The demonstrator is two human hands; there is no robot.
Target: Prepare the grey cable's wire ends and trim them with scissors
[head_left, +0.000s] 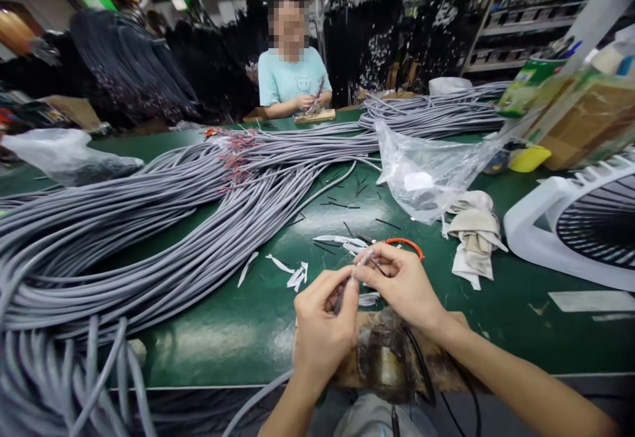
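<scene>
A thin grey cable (353, 277) is pinched at its end between both hands, just above the near edge of the green table. The left hand (320, 328) grips it from below, fingers curled round it; the right hand (404, 285) holds the tip between thumb and fingers. The cable slants up to the right, its end stripped, fine dark wires (380, 266) poking out by the right fingertips.

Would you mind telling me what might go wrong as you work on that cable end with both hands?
The thin wires between the left hand and right hand could slip or kink. The grey cable pile lies close by, so cables may tangle. Paper scraps on the green table might catch the wires.
</scene>
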